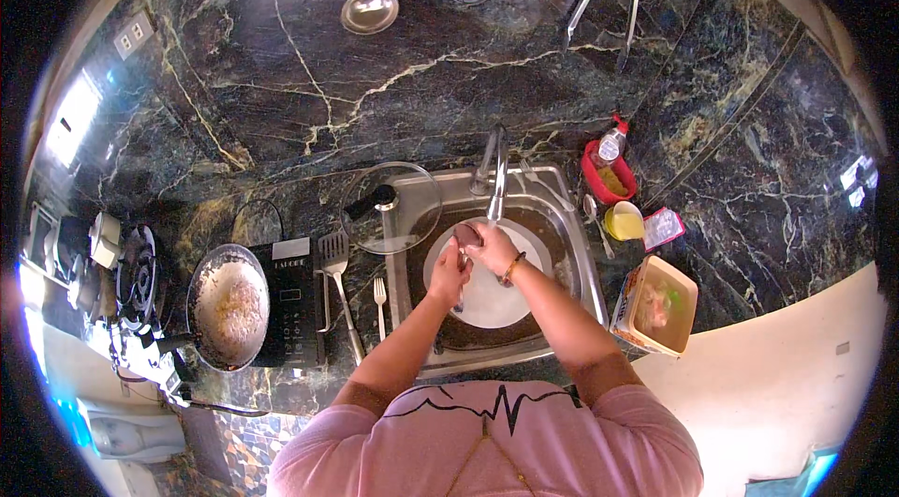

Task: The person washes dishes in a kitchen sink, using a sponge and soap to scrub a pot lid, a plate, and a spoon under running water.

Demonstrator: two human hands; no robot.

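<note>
Both my hands are together over the sink (588, 291), just below the tap (498, 181). Fingers of my right hand (496, 252) are closed round a small, round, reddish-brown thing (467, 235), whose kind I cannot make out. My left hand (450, 274) is closed against its lower side. A thin pale strip shows under the left fingers, too small to name. Beneath the hands, a large white round plate (496, 308) lies in the sink, partly covered by them. A clear glass lid with a black knob (385, 197) overlaps the sink's far left corner.
Left of the sink are a fork (380, 299), a slotted turner (334, 255) and a frying pan (228, 305) on a black cooktop (292, 319). To the right stand a red basket (596, 181), a yellow cup (624, 221) and a tub of cloudy liquid (667, 300). Utensils hang above, including a ladle (370, 10).
</note>
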